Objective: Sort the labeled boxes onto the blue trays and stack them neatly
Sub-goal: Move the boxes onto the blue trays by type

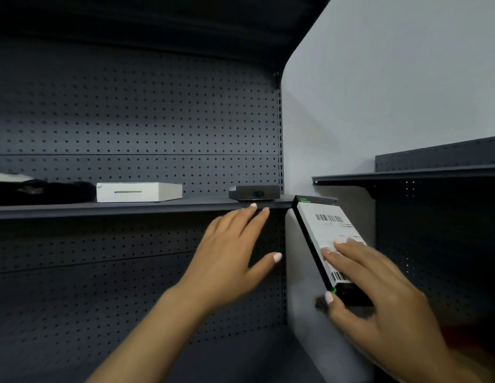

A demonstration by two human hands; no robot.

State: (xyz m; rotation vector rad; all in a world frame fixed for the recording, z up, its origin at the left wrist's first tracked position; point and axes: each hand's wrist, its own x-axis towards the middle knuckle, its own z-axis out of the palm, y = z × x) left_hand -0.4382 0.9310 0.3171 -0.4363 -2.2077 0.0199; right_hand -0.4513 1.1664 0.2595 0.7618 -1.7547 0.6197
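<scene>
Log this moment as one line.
right hand: holding labeled box, tilted | left hand: open, at shelf edge | blue trays: not in view

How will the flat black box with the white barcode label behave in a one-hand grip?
The flat black box with the white barcode label looks rigid: its edges stay straight though tilted. Probably light, since the right hand holds it alone by its lower end. Its smooth label may be slippery under fingers. The left hand hangs open near the shelf edge.
</scene>
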